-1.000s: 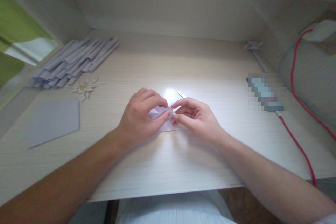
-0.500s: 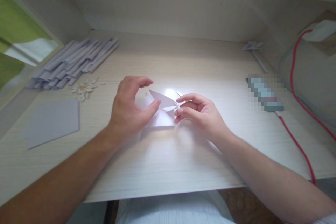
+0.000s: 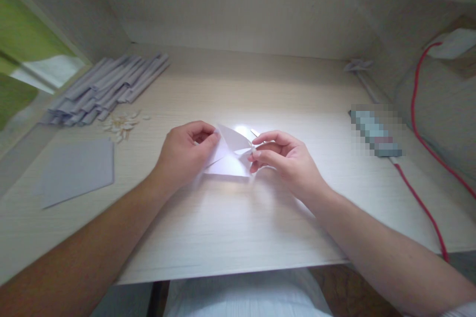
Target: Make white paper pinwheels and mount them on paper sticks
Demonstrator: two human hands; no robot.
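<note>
Your left hand (image 3: 184,151) pinches one flap of the folded paper (image 3: 229,156) while your right hand (image 3: 284,158) nips its centre point, so the piece sits braced mid-table (image 3: 260,223) with its creases lifted, not flattened, between both hands.

The left hand (image 3: 184,151) covers the near-left part of the folded paper (image 3: 230,151), so its shape there can't be made out. At right of the frame an object on the desk (image 3: 238,218) is blurred into blocks (image 3: 375,131). The red cable (image 3: 427,213) runs off the lower right edge.
</note>
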